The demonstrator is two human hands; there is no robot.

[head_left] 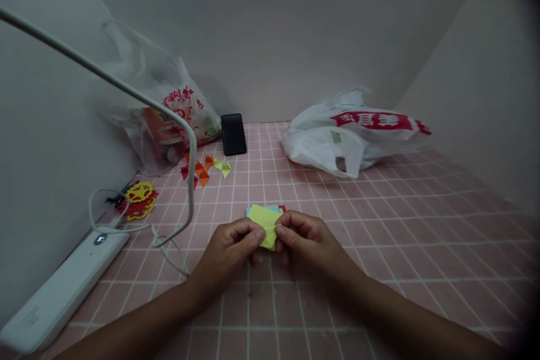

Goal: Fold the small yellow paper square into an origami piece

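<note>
centre: paper [265, 219] between both hands, on table [422, 236]
left: lamp [63, 287], scraps [205, 169]
back: phone [233, 133], bags [350, 132]

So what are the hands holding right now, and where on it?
Both hands pinch the yellow paper at its near edge: left hand on the left side, right hand on the right.

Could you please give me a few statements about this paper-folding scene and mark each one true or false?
1. Both hands, left hand and right hand, pinch the yellow paper. True.
2. The black phone lies flat beside the hands. False: it stands propped against the far wall.
3. Small folded paper pieces lie near the phone. True.
4. The white plastic bag lies on the left. False: it lies to the right.
</note>
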